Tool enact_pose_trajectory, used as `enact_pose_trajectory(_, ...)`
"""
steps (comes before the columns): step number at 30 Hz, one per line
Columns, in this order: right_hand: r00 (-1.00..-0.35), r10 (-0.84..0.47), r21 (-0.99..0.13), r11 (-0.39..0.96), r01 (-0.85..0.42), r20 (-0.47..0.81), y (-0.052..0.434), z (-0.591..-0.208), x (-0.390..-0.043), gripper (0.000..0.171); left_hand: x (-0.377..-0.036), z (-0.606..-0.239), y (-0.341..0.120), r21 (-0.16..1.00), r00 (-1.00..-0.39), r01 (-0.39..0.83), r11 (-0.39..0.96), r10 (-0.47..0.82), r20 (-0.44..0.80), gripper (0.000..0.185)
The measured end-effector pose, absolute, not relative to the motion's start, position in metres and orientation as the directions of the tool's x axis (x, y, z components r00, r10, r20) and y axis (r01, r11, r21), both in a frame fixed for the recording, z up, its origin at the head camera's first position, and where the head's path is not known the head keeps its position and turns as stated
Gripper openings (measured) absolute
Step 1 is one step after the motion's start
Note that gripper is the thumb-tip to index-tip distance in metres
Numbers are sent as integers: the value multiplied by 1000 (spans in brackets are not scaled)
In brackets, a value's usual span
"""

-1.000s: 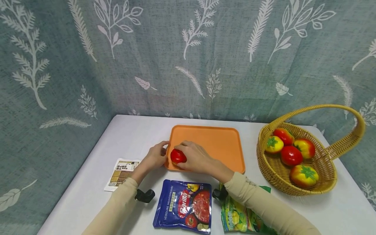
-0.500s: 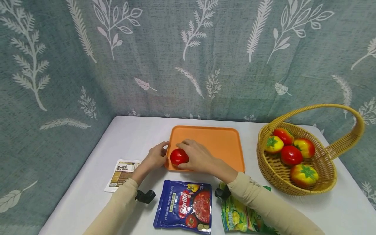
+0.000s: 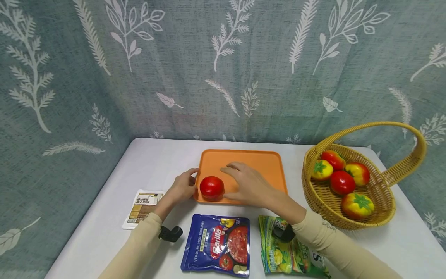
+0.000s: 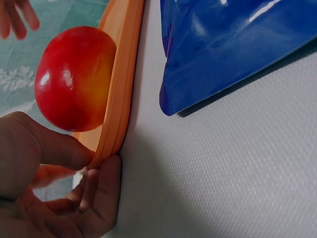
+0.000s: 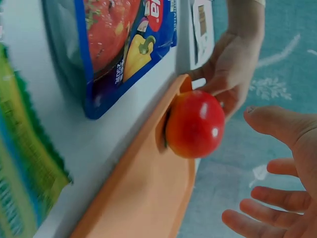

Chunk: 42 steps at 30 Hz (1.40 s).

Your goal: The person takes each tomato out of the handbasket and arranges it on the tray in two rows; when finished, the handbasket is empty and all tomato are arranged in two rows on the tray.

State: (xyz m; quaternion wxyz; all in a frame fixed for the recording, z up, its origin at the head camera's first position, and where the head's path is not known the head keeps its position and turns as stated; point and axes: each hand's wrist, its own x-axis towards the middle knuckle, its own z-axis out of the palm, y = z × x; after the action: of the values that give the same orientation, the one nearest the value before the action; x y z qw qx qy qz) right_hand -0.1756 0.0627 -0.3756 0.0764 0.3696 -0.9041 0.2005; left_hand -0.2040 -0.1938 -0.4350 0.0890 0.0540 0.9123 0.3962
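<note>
A glossy red tomato (image 3: pixel 211 187), yellowish on one side in the left wrist view, sits in the near left corner of the orange tray (image 3: pixel 259 161). My left hand (image 3: pixel 183 186) pinches the tray's left edge, its thumb (image 4: pixel 67 150) over the rim and fingers on the outer side. My right hand (image 3: pixel 251 184) hovers just right of the tomato over the tray, fingers spread and holding nothing. In the right wrist view a gap shows between that hand (image 5: pixel 292 173) and the tomato (image 5: pixel 195 124).
A wicker basket (image 3: pixel 385 217) with a tall handle holds several red and yellow fruits at the right. In front of the tray lie a blue Barilla pouch (image 3: pixel 216 246) and a green packet (image 3: pixel 278 252), partly under my right arm. A white-and-brown packet (image 3: pixel 141 211) lies left.
My right hand has let go of the tomato and drawn off to the right, its fingers opening. The tomato stays in the tray corner. My left hand keeps its place at the tray edge.
</note>
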Motion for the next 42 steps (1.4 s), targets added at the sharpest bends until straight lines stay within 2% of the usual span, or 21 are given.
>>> enact_pose_trajectory(10,-723,-598,-314,653,-689,345,110,-361,-153,66,-204,-436,-194,733,-976,39,679,182,-116,65)
enact_pose_trajectory(20,-695,-567,-275,652,-707,443,151,-360,-138,64,-205,-435,-198,737,-976,42,674,186,-114,67)
enact_pose_trajectory(33,-744,-454,-225,759,-611,490,206,-346,-110,64,-205,-432,-194,735,-974,35,677,187,-126,66)
enact_pose_trajectory(42,-791,-359,-244,816,-524,496,243,-346,-97,66,-206,-433,-195,744,-973,8,668,177,-149,67)
